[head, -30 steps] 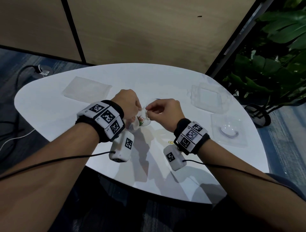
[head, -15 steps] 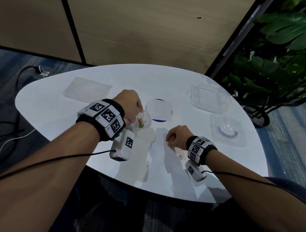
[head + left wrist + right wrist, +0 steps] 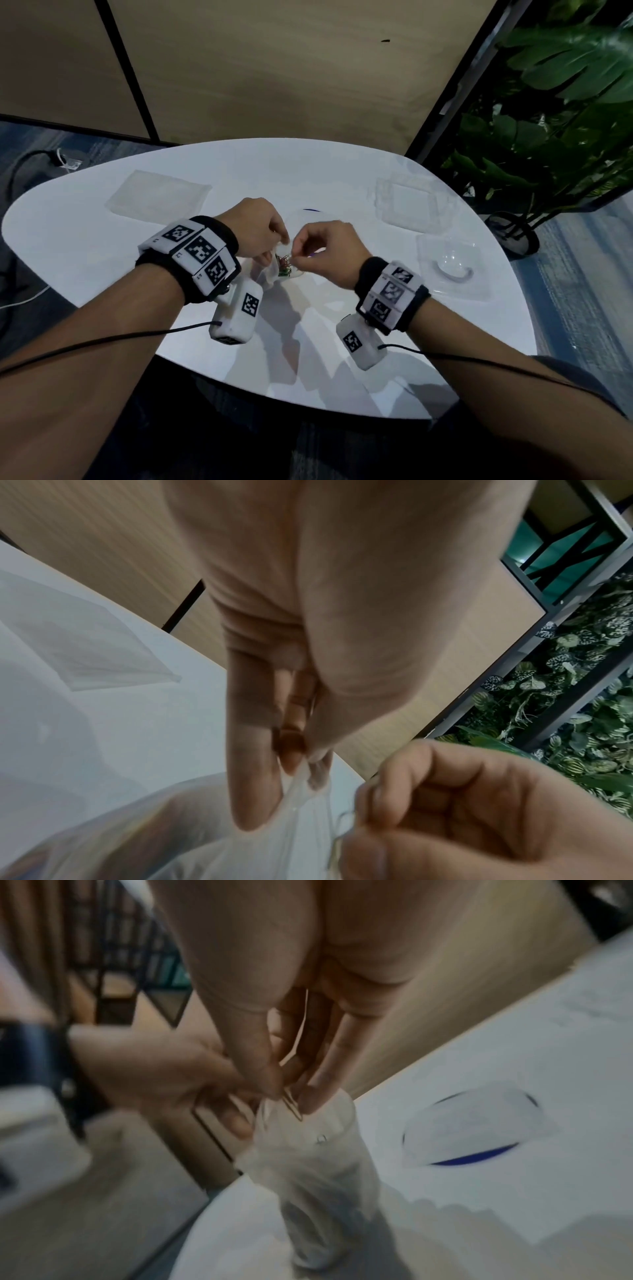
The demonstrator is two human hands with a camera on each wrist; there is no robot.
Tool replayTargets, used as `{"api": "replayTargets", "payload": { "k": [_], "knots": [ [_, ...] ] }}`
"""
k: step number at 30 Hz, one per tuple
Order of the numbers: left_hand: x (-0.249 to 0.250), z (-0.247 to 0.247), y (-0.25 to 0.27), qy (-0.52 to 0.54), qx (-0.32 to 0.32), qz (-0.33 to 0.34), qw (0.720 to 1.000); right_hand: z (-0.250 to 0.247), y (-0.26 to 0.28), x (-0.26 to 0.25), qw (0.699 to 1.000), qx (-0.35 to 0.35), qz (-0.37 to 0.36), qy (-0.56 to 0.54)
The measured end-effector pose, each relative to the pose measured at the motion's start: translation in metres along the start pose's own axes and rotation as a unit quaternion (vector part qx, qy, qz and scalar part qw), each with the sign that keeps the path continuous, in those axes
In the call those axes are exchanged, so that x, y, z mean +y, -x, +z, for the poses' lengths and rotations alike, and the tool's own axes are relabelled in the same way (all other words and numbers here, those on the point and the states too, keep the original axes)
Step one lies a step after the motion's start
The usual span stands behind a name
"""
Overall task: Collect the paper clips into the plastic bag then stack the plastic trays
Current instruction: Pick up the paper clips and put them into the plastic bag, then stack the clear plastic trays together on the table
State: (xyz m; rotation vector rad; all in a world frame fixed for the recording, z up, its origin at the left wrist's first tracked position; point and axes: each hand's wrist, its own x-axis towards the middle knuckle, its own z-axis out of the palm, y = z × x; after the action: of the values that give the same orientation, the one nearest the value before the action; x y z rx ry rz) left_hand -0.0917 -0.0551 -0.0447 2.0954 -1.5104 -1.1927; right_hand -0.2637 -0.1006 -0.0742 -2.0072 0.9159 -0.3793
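My left hand (image 3: pixel 255 228) pinches the rim of the plastic bag (image 3: pixel 308 1167), holding its mouth up over the white table (image 3: pixel 102 260). My right hand (image 3: pixel 325 251) nips a paper clip (image 3: pixel 291 1106) between thumb and fingertip right at that mouth (the clip is thin and blurred). Coloured clips (image 3: pixel 283 265) sit in the bag's bottom. One clear tray (image 3: pixel 407 205) lies at two o'clock from my hands, another (image 3: pixel 450 267) at three, a third (image 3: pixel 156 198) at ten.
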Motion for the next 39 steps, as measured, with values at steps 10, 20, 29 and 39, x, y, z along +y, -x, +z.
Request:
{"api": "replayTargets", "payload": {
  "k": [10,20,29,39],
  "knots": [
    [0.0,0.002,-0.009,0.034,0.043,0.033,0.998,0.012,0.005,-0.001,0.975,0.001,-0.076,0.21],
    [-0.023,-0.003,0.004,-0.093,0.058,0.07,0.991,0.026,-0.015,-0.006,0.994,0.093,-0.024,0.047],
    [-0.037,-0.013,0.0,-0.031,0.118,0.068,0.99,0.021,-0.034,-0.006,0.992,0.057,-0.042,0.109],
    [-0.065,-0.025,-0.039,0.003,0.214,-0.011,0.977,-0.02,-0.053,0.045,0.946,0.03,0.035,0.321]
  ]
}}
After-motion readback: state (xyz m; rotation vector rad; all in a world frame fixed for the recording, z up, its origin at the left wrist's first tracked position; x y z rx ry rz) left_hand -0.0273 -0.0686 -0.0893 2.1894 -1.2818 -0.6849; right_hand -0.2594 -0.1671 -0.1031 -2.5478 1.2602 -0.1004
